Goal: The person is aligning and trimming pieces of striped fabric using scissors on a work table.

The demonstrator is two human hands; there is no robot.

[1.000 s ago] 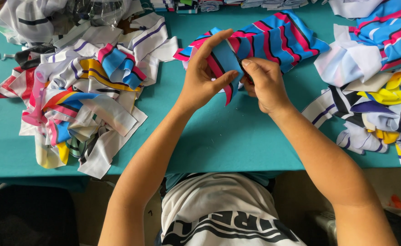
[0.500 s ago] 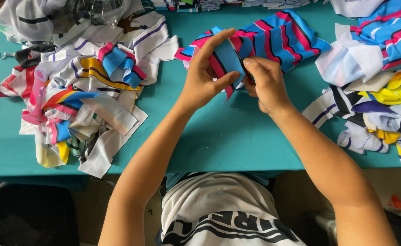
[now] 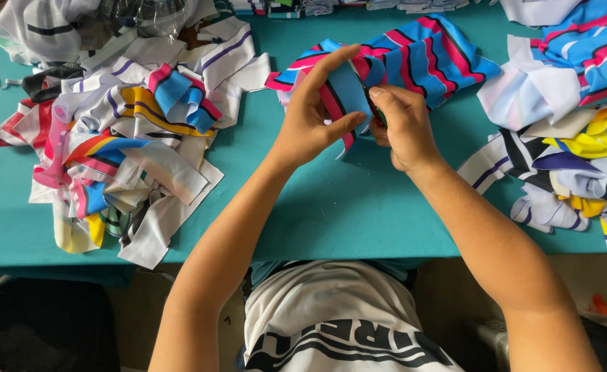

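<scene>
Striped cloth: blue, pink and black, near the table's far edge, one end lifted between both hands.
Left hand: pinching the cloth's end.
Right hand: curled tight on that end.
Table: teal.
Left edge: scrap heap.
Right edge: folded pieces.

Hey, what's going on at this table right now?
A person seated at a teal table is working a striped blue, pink and black fabric piece with both bare hands. The left hand pinches a fold of it between thumb and fingers, while the right hand grips the same fold from the other side, just above the tabletop. A heap of mixed fabric scraps lies to the left, and another pile of cut pieces sits on the right.
</scene>
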